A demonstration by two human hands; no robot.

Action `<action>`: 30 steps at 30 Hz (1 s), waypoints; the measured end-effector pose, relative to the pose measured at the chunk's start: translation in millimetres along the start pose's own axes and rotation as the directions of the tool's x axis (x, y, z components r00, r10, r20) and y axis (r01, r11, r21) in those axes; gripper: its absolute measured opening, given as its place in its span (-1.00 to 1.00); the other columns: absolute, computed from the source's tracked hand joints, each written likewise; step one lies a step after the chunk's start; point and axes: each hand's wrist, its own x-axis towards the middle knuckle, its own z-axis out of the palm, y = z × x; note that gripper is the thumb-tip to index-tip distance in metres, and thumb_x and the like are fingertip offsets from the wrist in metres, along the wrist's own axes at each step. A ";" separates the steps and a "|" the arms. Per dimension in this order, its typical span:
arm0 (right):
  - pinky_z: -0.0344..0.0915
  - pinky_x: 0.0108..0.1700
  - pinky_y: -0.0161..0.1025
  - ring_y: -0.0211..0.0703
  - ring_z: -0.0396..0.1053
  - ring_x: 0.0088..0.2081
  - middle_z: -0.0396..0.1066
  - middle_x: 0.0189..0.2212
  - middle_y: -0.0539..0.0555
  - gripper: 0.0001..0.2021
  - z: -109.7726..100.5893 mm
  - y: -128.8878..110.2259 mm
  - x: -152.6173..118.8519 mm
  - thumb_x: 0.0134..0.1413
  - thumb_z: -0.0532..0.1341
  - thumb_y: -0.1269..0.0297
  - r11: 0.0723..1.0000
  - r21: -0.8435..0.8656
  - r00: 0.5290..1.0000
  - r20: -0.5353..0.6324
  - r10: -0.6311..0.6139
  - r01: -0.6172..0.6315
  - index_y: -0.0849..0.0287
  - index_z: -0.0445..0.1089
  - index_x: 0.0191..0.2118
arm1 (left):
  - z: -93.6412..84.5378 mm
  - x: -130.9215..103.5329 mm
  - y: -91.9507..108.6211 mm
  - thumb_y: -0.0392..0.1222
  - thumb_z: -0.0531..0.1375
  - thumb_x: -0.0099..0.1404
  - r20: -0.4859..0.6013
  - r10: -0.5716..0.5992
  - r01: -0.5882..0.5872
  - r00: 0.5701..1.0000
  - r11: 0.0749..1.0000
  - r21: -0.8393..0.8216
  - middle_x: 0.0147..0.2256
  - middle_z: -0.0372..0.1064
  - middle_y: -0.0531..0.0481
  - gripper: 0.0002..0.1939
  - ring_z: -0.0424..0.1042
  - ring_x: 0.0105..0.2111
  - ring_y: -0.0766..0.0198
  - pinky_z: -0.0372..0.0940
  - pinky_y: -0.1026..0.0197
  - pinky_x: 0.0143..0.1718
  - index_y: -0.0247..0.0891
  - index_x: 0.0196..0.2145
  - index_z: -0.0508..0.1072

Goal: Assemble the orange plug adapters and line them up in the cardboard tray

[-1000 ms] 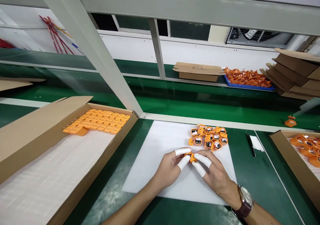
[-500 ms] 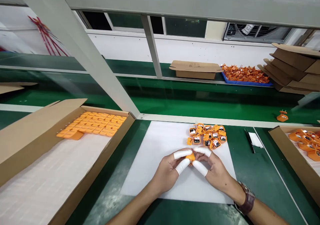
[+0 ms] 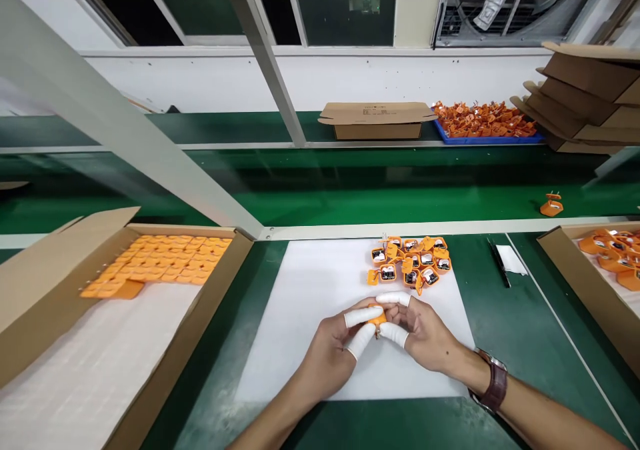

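My left hand (image 3: 336, 350) and my right hand (image 3: 425, 333) meet over a white sheet (image 3: 280, 343), with white covers on thumbs and forefingers. Between their fingertips is a small orange plug housing (image 3: 377, 318), gripped from both sides, with a small metal part showing at its lower edge. Just beyond the hands, several open orange housings (image 3: 411, 262) with dark and white insides lie in a cluster on the sheet.
A cardboard box (image 3: 175, 343) on the left holds rows of orange pieces (image 3: 170, 258). At right are a black pen (image 3: 499, 262), a white slip (image 3: 511, 260) and another box (image 3: 575, 270). Behind, a blue tray (image 3: 487, 140) of orange parts stands beside stacked cartons (image 3: 585, 103).
The camera view has shifted and tilted. Both hands still hold the orange housing, which is turned slightly, with the metal part at its lower edge more visible.
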 end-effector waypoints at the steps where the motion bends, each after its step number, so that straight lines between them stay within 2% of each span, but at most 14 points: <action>1: 0.43 -0.17 -0.20 -0.24 0.37 -0.33 0.39 -0.36 -0.03 -0.60 0.5 1.1 0.3 0.07 0.41 0.07 1.000 -0.019 1.000 -0.016 0.007 -0.007 0.13 0.41 -0.04 | 0.1 0.3 -0.6 -0.13 0.26 0.35 -0.003 -0.006 0.006 1.000 1.000 -0.010 0.16 0.43 -0.08 -0.74 0.45 0.15 -0.01 0.36 -0.07 0.20 -0.09 -0.02 0.61; 8: 0.37 -0.23 -0.22 -0.25 0.27 -0.38 0.25 -0.42 -0.08 -0.62 -1.9 5.0 0.9 0.06 0.40 0.11 0.997 -0.082 1.000 -0.012 -0.003 0.002 0.11 0.39 -0.04 | 0.0 0.6 1.8 -0.10 0.30 0.32 -0.003 -0.029 0.029 1.000 0.999 -0.025 0.15 0.44 -0.12 -0.76 0.43 0.16 -0.02 0.35 -0.09 0.20 -0.13 -0.08 0.63; 12: 0.38 -0.21 -0.19 -0.24 0.29 -0.37 0.28 -0.41 -0.07 -0.58 -2.4 4.9 0.2 0.07 0.40 0.10 0.998 -0.067 1.000 -0.008 0.021 -0.022 0.12 0.38 0.00 | -3.8 -0.1 2.5 -0.08 0.30 0.32 0.018 -0.058 0.057 0.998 0.998 0.015 0.12 0.47 -0.14 -0.75 0.43 0.15 -0.03 0.35 -0.11 0.19 -0.14 -0.07 0.63; 16: 0.40 -0.21 -0.20 -0.24 0.29 -0.38 0.31 -0.40 -0.05 -0.59 -3.6 5.6 -1.2 0.12 0.36 0.12 0.995 -0.102 1.000 0.004 -0.013 0.013 0.11 0.40 0.06 | -2.3 1.1 2.4 -0.05 0.29 0.32 0.002 -0.051 0.051 0.999 0.997 0.060 0.09 0.50 -0.16 -0.74 0.49 0.10 -0.02 0.39 -0.10 0.15 -0.16 -0.09 0.63; 20: 0.44 -0.09 -0.14 -0.22 0.35 -0.30 0.38 -0.31 -0.01 -0.50 -8.2 4.3 -2.9 0.15 0.33 0.19 0.995 -0.096 0.999 0.049 -0.009 0.013 0.11 0.33 0.19 | 3.0 4.6 2.1 0.01 0.31 0.29 -0.038 -0.050 0.052 0.998 0.997 0.061 0.04 0.53 -0.19 -0.71 0.52 0.06 -0.02 0.41 -0.05 0.14 -0.21 -0.13 0.63; 25: 0.42 0.04 -0.05 -0.15 0.45 -0.15 0.45 -0.16 0.08 -0.39 -14.2 -2.3 -3.8 0.15 0.32 0.22 0.999 -0.035 0.984 0.178 0.000 0.007 0.11 0.21 0.29 | 2.1 7.6 -1.6 0.07 0.35 0.22 -0.066 -0.105 0.105 0.992 0.994 -0.003 -0.04 0.58 -0.19 -0.66 0.56 -0.02 -0.01 0.45 -0.04 0.08 -0.22 -0.17 0.64; 28: 0.41 0.07 -0.04 -0.13 0.47 -0.11 0.46 -0.17 0.09 -0.43 -13.6 -2.4 -3.7 0.21 0.27 0.22 0.999 -0.043 0.985 0.175 0.003 0.005 0.13 0.18 0.29 | -2.4 7.0 -2.7 0.06 0.35 0.23 -0.069 -0.131 0.131 0.989 0.991 -0.007 -0.08 0.59 -0.18 -0.63 0.59 -0.10 0.02 0.49 -0.01 0.00 -0.22 -0.11 0.61; 30: 0.41 0.05 -0.06 -0.15 0.47 -0.14 0.44 -0.22 0.06 -0.50 -12.1 -0.6 -3.5 0.23 0.24 0.23 0.998 -0.062 0.989 0.150 -0.004 0.013 0.15 0.22 0.25 | -6.3 6.1 -3.0 0.02 0.33 0.26 -0.058 -0.109 0.113 0.992 0.991 0.071 -0.06 0.57 -0.18 -0.64 0.57 -0.11 0.05 0.49 0.02 -0.02 -0.21 -0.06 0.59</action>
